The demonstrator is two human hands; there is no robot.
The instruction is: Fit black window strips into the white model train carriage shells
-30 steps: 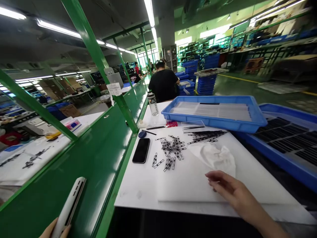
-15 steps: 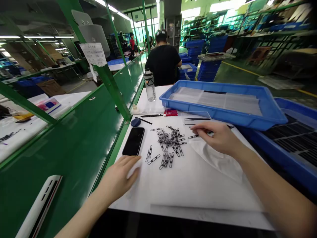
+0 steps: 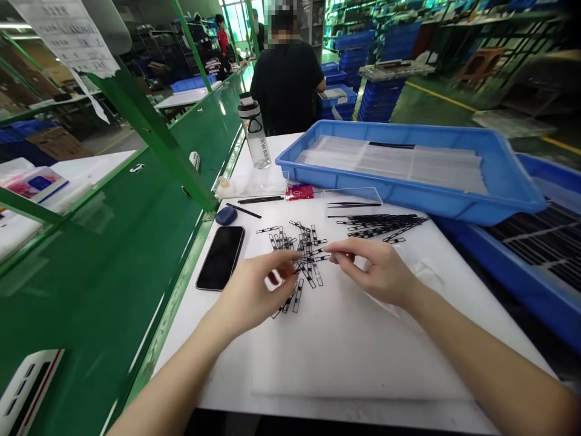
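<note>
A loose pile of small black-framed strips (image 3: pixel 312 266) with clear windows lies on the white tabletop (image 3: pixel 363 357). My left hand (image 3: pixel 258 290) reaches over the pile's left side, thumb and index finger apart, fingertips close to the strips; I see nothing held for certain. At the pile's right edge, my right hand (image 3: pixel 381 266) has its thumb and index finger pinched together. Strip ends lie right by that pinch, but what it grips is too small to make out. Behind the right hand, a fanned bundle of similar black strips (image 3: pixel 381 224) lies on the table.
A phone (image 3: pixel 221 257) and a dark blue round case (image 3: pixel 226 215) lie left. Farther back are a red packet (image 3: pixel 299 192), a water bottle (image 3: pixel 256 133) and a blue tray (image 3: pixel 408 197) of translucent sheets. A green post (image 3: pixel 158 133) rises at left; a person (image 3: pixel 288 85) sits ahead.
My left hand has moved from beside the phone to the pile. The right hand has come left from the fanned strips to the pile's right edge, uncovering them. The camera view has shifted.
</note>
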